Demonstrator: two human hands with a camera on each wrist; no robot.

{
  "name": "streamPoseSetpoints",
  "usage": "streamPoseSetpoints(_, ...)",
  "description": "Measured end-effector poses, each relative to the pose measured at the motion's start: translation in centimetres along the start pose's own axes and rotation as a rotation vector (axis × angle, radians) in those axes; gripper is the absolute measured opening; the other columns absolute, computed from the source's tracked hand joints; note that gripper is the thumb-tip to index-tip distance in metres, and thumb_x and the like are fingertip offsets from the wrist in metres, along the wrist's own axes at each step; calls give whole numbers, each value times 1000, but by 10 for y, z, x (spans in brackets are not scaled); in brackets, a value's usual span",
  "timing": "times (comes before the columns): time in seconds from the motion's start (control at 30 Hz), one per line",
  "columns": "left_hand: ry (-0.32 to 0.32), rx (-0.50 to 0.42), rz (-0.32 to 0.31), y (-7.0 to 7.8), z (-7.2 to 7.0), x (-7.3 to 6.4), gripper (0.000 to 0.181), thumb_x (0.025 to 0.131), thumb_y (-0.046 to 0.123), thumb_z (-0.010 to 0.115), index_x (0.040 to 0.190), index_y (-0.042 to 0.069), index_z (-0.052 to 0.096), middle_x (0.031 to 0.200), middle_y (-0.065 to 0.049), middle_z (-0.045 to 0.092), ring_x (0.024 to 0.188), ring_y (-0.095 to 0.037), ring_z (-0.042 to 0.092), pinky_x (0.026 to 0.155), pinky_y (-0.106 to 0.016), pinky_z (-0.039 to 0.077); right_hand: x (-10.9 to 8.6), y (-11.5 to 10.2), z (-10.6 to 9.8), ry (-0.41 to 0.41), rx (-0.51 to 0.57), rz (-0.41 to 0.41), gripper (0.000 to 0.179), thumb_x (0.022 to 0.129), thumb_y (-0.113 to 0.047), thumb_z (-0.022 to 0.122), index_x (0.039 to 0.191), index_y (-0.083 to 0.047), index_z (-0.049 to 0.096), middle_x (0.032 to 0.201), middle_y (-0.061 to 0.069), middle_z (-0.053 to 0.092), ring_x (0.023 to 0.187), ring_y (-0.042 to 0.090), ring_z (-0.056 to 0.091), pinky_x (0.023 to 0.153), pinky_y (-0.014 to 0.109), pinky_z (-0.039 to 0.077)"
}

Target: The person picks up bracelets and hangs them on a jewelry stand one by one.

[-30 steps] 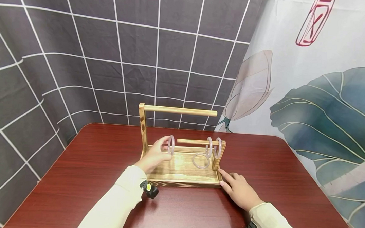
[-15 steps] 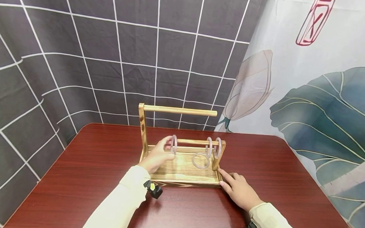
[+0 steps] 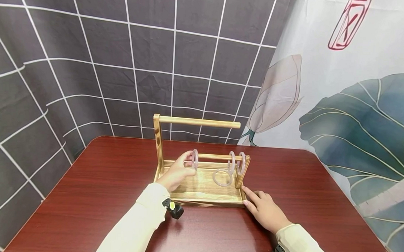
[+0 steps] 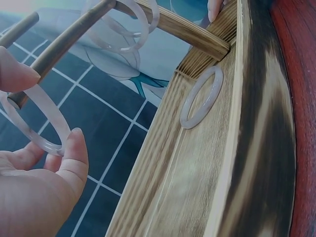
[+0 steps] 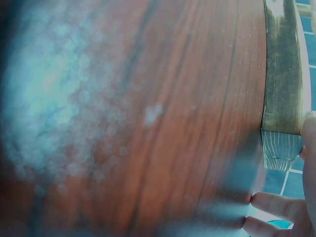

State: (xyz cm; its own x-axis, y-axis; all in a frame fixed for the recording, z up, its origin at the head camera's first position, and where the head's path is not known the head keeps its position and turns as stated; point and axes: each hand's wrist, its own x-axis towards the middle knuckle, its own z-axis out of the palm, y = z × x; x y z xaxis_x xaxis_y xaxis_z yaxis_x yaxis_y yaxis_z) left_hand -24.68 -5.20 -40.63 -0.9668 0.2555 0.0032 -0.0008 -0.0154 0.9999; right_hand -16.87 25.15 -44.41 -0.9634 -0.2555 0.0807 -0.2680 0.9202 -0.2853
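Note:
My left hand (image 3: 177,172) pinches a pale lilac bangle (image 4: 52,111) between thumb and fingers. The bangle stands upright at the free left end of the rack's lower bar (image 3: 214,156); in the left wrist view the bar's tip shows inside the ring. Two similar bangles (image 3: 232,163) hang farther right on that bar, near its post. Another bangle (image 3: 222,178) lies on the floor of the wooden tray base (image 3: 199,191). With fingers extended, my right hand (image 3: 266,211) rests at the tray's right front corner, fingertips against the wood.
Above the tray runs a longer upper bar (image 3: 198,121), carried by a tall post (image 3: 158,144) on the left. The rack stands on a red-brown table (image 3: 101,174). Behind it hang a dark grid-patterned cloth (image 3: 152,90) and a white lotus-print cloth (image 3: 289,133).
My left hand has moved right with the bangle, bringing it from just left of the lower bar to around the bar's free end. The right hand has stayed in place.

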Motion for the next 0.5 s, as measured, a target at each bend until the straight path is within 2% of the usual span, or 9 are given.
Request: streamPoseSetpoints(0.5, -8, -48, -6, 2, 11, 4, 84, 67, -11, 54, 146, -3, 29, 134, -23, 35, 114, -31, 46, 92, -33, 42, 0, 1, 0, -7, -1, 5, 48, 97, -38, 52, 143, -22, 48, 117, 16, 56, 113, 39, 51, 89, 56, 46)
